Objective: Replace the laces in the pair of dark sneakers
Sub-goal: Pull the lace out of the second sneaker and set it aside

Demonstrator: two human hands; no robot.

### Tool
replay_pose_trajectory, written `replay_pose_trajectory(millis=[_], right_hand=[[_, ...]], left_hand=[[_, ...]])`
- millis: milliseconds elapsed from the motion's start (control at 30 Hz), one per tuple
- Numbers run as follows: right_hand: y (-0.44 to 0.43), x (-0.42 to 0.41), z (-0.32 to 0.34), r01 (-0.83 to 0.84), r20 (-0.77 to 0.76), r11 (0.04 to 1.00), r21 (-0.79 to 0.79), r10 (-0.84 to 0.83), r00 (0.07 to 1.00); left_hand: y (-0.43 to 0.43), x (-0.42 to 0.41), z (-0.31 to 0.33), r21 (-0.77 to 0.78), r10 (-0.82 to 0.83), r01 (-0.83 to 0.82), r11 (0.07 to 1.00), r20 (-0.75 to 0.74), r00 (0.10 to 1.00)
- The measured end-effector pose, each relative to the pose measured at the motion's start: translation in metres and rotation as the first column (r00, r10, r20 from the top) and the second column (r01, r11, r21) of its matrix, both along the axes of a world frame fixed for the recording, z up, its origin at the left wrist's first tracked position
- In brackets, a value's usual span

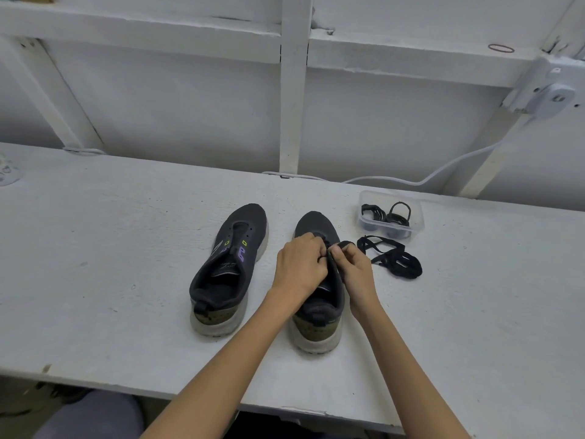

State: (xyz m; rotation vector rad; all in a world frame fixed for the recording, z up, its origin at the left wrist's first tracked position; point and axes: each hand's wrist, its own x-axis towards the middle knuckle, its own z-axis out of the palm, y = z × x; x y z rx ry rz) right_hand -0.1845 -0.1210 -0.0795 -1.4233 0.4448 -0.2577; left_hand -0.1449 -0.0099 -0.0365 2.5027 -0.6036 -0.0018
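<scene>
Two dark sneakers stand side by side on the white table, toes pointing away from me. The left sneaker has no lace, its eyelets bare. Over the right sneaker both my hands work at the eyelets. My left hand has its fingers curled at the tongue area, pinching a black lace. My right hand pinches the same lace at the shoe's right side. A loose pile of black laces lies on the table right of that shoe.
A clear plastic box with more black laces stands behind the loose pile. A white cable runs along the table's back edge to a fitting on the white wall frame. The table's front edge is close to my body.
</scene>
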Motion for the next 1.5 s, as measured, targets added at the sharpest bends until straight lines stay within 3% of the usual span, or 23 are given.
replay_pose_trajectory(millis=[200, 400, 800, 1000, 1133, 1233, 1367, 1500], right_hand=[[-0.004, -0.011, 0.002, -0.011, 0.048, 0.999, 0.037, 0.01, 0.999], [-0.003, -0.001, -0.002, 0.048, -0.005, 0.998, 0.031, -0.048, 0.999], [0.003, 0.011, -0.01, 0.062, -0.051, 0.971, -0.233, -0.076, 0.996], [0.005, 0.01, -0.008, 0.101, -0.044, 0.968, -0.23, -0.114, 0.993], [0.002, 0.007, -0.001, 0.236, -0.05, 0.972, -0.002, -0.236, 0.971], [0.003, -0.004, 0.004, 0.242, -0.089, 0.97, 0.017, -0.24, 0.967], [0.015, -0.018, 0.01, 0.173, -0.03, 0.984, -0.047, -0.175, 0.984], [0.023, -0.015, 0.012, 0.092, -0.038, 0.993, -0.068, -0.095, 0.995]], left_hand=[[0.003, -0.001, -0.005, -0.045, -0.015, 0.016, 0.999, 0.035, 0.999], [0.004, 0.001, -0.009, -0.042, -0.033, 0.034, 0.999, 0.036, 0.999], [0.001, 0.001, -0.005, -0.021, 0.004, -0.003, 1.0, 0.055, 0.998], [0.002, 0.002, -0.01, 0.017, -0.026, 0.025, 1.0, 0.062, 0.998], [0.008, 0.003, -0.014, -0.169, 0.058, -0.064, 0.984, -0.039, 0.998], [0.02, 0.01, -0.014, -0.362, 0.114, -0.18, 0.915, -0.196, 0.974], [0.039, 0.022, -0.015, -0.257, 0.023, -0.095, 0.962, -0.271, 0.962], [0.04, 0.025, -0.011, -0.193, -0.044, -0.001, 0.981, -0.233, 0.971]])
